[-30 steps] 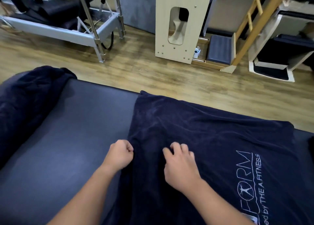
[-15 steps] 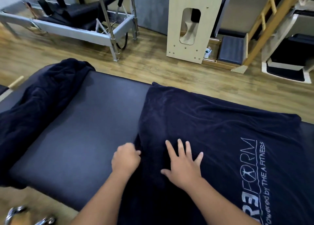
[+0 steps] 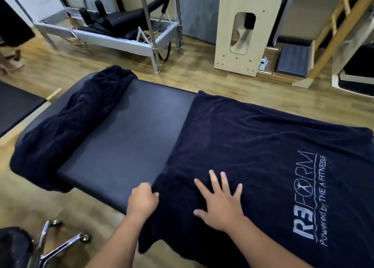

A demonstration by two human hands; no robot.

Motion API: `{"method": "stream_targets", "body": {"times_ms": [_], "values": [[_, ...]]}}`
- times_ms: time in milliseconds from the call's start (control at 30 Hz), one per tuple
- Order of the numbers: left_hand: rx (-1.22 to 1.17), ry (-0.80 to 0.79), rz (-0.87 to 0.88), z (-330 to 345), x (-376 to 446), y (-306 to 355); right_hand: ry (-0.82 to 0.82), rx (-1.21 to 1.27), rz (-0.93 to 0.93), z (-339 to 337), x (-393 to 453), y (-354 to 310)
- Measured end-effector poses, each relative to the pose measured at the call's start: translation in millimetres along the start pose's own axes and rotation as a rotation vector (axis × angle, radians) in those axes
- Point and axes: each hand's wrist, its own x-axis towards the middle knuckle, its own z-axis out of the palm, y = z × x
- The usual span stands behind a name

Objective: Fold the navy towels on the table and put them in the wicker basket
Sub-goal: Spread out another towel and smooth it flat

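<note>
A navy towel with pale lettering lies spread flat over the right part of the padded table; its near left corner hangs over the table's front edge. My left hand is curled and grips the towel's left edge near the front. My right hand lies flat on the towel with fingers spread, just right of the left hand. A second navy towel lies bunched in a heap over the table's left end. No wicker basket is in view.
A chrome chair base with castors stands on the floor at the lower left. Beyond the table sit a metal exercise frame, a pale wooden unit and a wooden ladder on the wood floor.
My right hand has opened from curled fingers to a flat spread palm on the towel. The view has pulled back and left, showing the table's front edge and the chair base.
</note>
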Motion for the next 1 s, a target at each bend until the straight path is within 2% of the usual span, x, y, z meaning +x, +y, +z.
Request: {"method": "stream_targets", "body": {"times_ms": [67,133,267,333,400,467,567,667,733,833,900,967,1000], "values": [[-0.191,0.045,-0.088,-1.5,-0.3,-16.2,0.021,0.049,0.122,2.8,-2.9,-4.5],[-0.284,0.046,-0.094,-3.7,-4.5,-26.1,0.038,0.042,0.143,5.1,-10.2,-14.7],[-0.507,-0.121,-0.003,-10.2,-17.3,-29.9,0.040,-0.022,-0.125,17.0,-36.0,-36.1],[-0.524,-0.248,0.041,-17.0,-19.7,-33.2,-0.003,-0.100,-0.276,30.2,-47.8,-45.1],[-0.484,-0.330,0.057,-23.6,-18.2,-39.5,-0.004,-0.164,-0.346,47.4,-57.4,-50.1],[-0.570,-0.398,-0.005,-29.6,-12.1,-49.6,0.054,-0.176,-0.280,60.0,-66.5,-51.1],[-0.737,-0.534,-0.040,-32.4,-7.4,-66.1,0.151,-0.080,-0.034,71.7,-79.8,-50.4],[-0.585,-0.585,0.092,-26.9,-5.9,-81.2,0.206,-0.025,0.137,83.1,-89.8,-55.3],[-0.432,-0.538,0.182,-24.6,1.3,-89.5,0.229,-0.035,0.142,86.2,-95.4,-58.0],[-0.041,-0.341,0.312,-24.4,14.4,-99.4,0.336,-0.067,0.017,92.3,-104.0,-61.0],[0.131,-0.241,0.373,-25.1,8.2,-95.3,0.385,-0.070,-0.085,91.1,-109.8,-59.1],[0.238,-0.120,0.408,-19.8,-3.8,-89.1,0.394,-0.044,-0.016,85.7,-116.5,-55.4],[0.290,-0.032,0.492,-12.9,-8.9,-87.2,0.384,-0.021,0.096,82.7,-120.5,-53.9]]}}
